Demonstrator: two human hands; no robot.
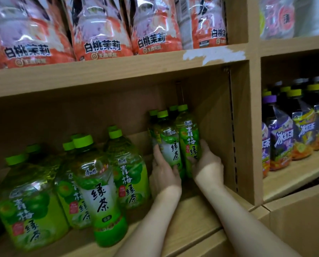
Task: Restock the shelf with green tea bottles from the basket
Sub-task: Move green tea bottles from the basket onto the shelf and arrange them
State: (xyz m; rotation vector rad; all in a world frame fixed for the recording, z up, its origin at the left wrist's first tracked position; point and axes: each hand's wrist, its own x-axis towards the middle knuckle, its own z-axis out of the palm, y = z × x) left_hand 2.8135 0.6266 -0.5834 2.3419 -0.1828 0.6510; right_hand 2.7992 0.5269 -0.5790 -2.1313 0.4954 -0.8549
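Deep inside the wooden shelf point(201, 210) with both forearms. Gripping, with the left hand point(162, 169), the lower half of a white-labelled green tea bottle point(170, 145): thumb across the front, fingertips hidden behind it. Holding, in the curled right hand point(207, 162), the green-labelled bottle point(189, 140) that touches it on the right, with the last characters of the label covered by the thumb. Both upright, near the right wall of the compartment. Cannot tell whether they are standing on the board or lifted, since the bases are hidden by the hands. Just behind, two more green caps point(153, 112), the bodies mostly blocked. Well apart to the left, larger green bottles point(99, 191), the rear ones dim and overlapped. Above, orange-labelled bottles point(99, 34), cut off at the top. In the next compartment, purple-labelled bottles point(283, 138), blurred.
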